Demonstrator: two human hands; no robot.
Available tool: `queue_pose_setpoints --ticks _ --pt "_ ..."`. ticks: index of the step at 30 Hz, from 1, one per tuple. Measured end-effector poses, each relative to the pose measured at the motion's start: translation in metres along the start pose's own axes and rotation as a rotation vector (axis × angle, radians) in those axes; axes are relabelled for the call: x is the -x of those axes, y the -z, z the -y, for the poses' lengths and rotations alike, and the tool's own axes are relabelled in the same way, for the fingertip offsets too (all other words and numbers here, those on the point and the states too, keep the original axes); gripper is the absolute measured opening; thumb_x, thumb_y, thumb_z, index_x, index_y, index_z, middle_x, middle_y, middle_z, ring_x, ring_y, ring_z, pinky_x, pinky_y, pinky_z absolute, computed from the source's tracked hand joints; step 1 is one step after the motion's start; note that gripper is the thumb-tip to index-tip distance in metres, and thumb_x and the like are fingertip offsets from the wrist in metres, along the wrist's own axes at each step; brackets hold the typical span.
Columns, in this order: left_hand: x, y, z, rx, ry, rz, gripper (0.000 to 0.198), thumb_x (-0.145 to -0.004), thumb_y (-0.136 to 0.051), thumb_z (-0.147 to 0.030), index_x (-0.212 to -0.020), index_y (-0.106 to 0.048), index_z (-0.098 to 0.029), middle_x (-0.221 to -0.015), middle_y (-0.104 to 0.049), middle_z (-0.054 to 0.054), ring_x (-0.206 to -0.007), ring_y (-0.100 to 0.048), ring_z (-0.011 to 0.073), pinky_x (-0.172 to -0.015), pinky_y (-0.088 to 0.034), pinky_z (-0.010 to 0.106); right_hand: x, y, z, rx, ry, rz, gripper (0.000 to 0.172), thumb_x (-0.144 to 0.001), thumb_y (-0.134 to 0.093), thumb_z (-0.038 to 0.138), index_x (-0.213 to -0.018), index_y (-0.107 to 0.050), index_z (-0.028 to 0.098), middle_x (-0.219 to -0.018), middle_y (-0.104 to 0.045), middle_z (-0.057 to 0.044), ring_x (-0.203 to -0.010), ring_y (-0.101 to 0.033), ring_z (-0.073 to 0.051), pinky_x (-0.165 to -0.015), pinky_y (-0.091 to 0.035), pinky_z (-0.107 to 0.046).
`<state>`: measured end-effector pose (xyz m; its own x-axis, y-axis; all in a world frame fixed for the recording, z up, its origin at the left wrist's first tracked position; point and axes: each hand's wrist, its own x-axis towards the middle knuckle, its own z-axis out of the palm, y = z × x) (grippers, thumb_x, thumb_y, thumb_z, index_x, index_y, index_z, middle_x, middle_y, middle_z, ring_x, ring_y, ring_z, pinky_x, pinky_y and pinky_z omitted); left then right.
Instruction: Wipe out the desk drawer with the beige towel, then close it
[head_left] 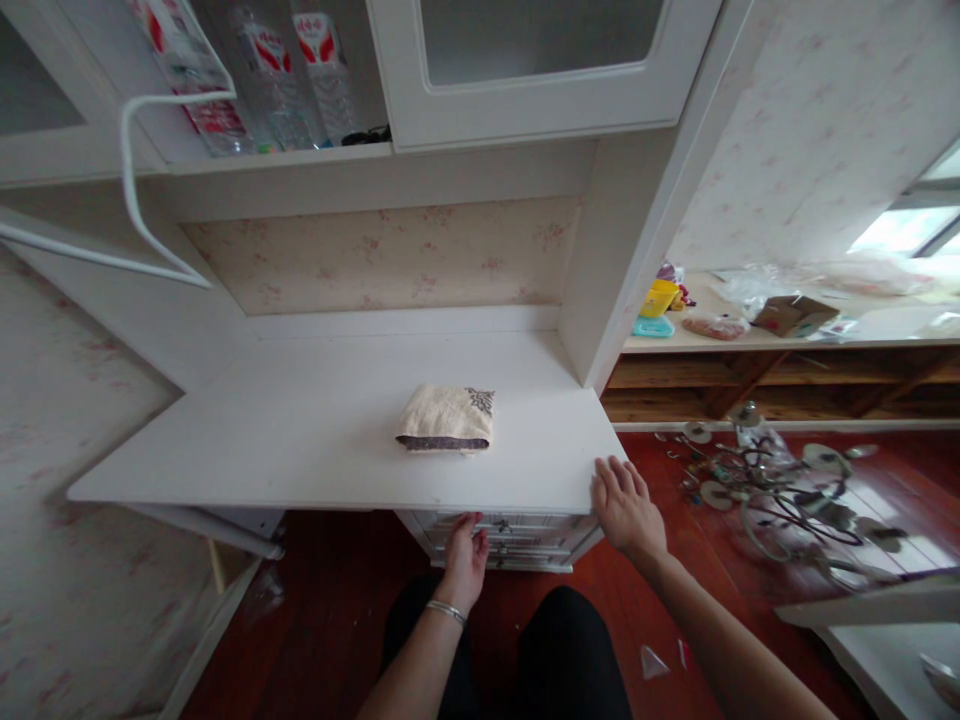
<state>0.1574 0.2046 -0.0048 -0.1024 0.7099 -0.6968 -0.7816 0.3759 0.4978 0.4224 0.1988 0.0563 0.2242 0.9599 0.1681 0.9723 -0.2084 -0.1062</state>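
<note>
A folded cream cloth (450, 415) with a dark floral print and a dark underside lies on the white desk (322, 430). My left hand (465, 565), a silver bangle on its wrist, is below the desk's front edge, before the white drawer unit (525, 540). Its fingers are apart and slightly bent, with nothing seen in them. Whether it touches the drawer front I cannot tell. At the desk's right front corner rests my right hand (628, 505), palm down with fingers stretched over the edge.
Above the desk, a shelf holds several plastic bottles (326, 80) beside a cabinet door (540, 70). A white bent rod (131, 180) hangs at upper left. On the red floor at right lies a chandelier-like metal heap (795, 500). A cardboard box (795, 315) sits on the window ledge.
</note>
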Motion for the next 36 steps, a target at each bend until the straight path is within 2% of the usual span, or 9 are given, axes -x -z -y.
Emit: queue_pose_setpoints --ticks 5,10,13,16,23,27,30,36 --pt "-0.004 0.002 0.004 -0.105 -0.063 -0.020 0.018 -0.074 -0.066 -0.012 -0.087 -0.057 -0.019 -0.081 -0.065 -0.002 -0.050 -0.055 0.0051 -0.046 -0.042 0.016 0.000 0.001 0.001 0.001 0.000 0.002 0.050 -0.094 -0.028 0.033 -0.139 -0.044 0.018 -0.146 -0.042 -0.009 -0.138 -0.026 -0.026 -0.108 -0.034 -0.046" --pt "-0.005 0.009 0.003 -0.294 -0.166 -0.049 0.026 -0.072 -0.068 -0.020 -0.096 -0.058 -0.020 -0.090 -0.067 0.000 -0.053 -0.059 0.0076 -0.048 -0.044 0.019 0.000 0.003 0.001 0.010 0.013 0.011 0.050 -0.094 -0.029 0.032 -0.139 -0.045 0.017 -0.146 -0.041 -0.009 -0.138 -0.027 -0.026 -0.109 -0.034 -0.045" --pt "-0.005 0.014 -0.004 -0.284 -0.199 -0.037 0.028 -0.070 -0.069 -0.024 -0.096 -0.058 -0.020 -0.091 -0.067 0.001 -0.060 -0.063 0.0104 -0.051 -0.046 0.020 0.000 0.002 -0.001 0.010 0.021 0.014 0.049 -0.094 -0.030 0.031 -0.138 -0.046 0.019 -0.146 -0.041 -0.008 -0.138 -0.028 -0.026 -0.109 -0.034 -0.046" --pt "-0.007 0.018 -0.012 -0.211 -0.210 -0.031 0.030 -0.068 -0.071 -0.022 -0.095 -0.058 -0.020 -0.091 -0.067 0.002 -0.065 -0.065 0.0117 -0.054 -0.047 0.020 -0.001 -0.002 -0.001 0.013 0.013 -0.004 0.049 -0.094 -0.030 0.032 -0.138 -0.046 0.019 -0.146 -0.042 -0.008 -0.138 -0.027 -0.026 -0.108 -0.035 -0.045" --pt "-0.019 0.025 -0.016 -0.227 -0.215 -0.023 0.024 -0.067 -0.076 -0.021 -0.086 -0.061 -0.016 -0.081 -0.068 0.003 -0.058 -0.062 0.0093 -0.053 -0.048 0.019 -0.002 -0.003 0.000 0.030 0.024 -0.024 0.050 -0.093 -0.029 0.031 -0.138 -0.046 0.018 -0.144 -0.045 -0.008 -0.139 -0.026 -0.026 -0.111 -0.031 -0.047" --pt "-0.022 0.029 -0.018 -0.323 -0.239 -0.050 0.033 -0.062 -0.078 -0.029 -0.088 -0.063 -0.016 -0.081 -0.069 0.005 -0.057 -0.062 0.0120 -0.048 -0.045 0.020 -0.002 0.001 0.000 0.037 0.052 -0.008 0.049 -0.092 -0.030 0.028 -0.136 -0.048 0.017 -0.143 -0.046 -0.008 -0.138 -0.028 -0.027 -0.112 -0.031 -0.047" --pt "-0.025 0.031 -0.018 -0.437 -0.311 -0.061 0.031 -0.061 -0.076 -0.035 -0.082 -0.064 -0.015 -0.077 -0.068 0.005 -0.057 -0.061 0.0132 -0.046 -0.044 0.021 -0.003 0.001 -0.001 0.040 0.088 -0.017 0.049 -0.091 -0.032 0.028 -0.137 -0.048 0.019 -0.141 -0.048 -0.008 -0.138 -0.029 -0.027 -0.113 -0.028 -0.049" --pt "-0.033 0.039 -0.013 -0.653 -0.470 -0.072 0.034 -0.064 -0.071 -0.046 -0.079 -0.066 -0.016 -0.069 -0.065 0.004 -0.058 -0.061 0.0180 -0.049 -0.046 0.025 -0.005 -0.013 -0.006 0.021 0.079 -0.078 0.051 -0.090 -0.036 0.029 -0.139 -0.047 0.018 -0.142 -0.048 -0.007 -0.138 -0.028 -0.030 -0.114 -0.028 -0.047"
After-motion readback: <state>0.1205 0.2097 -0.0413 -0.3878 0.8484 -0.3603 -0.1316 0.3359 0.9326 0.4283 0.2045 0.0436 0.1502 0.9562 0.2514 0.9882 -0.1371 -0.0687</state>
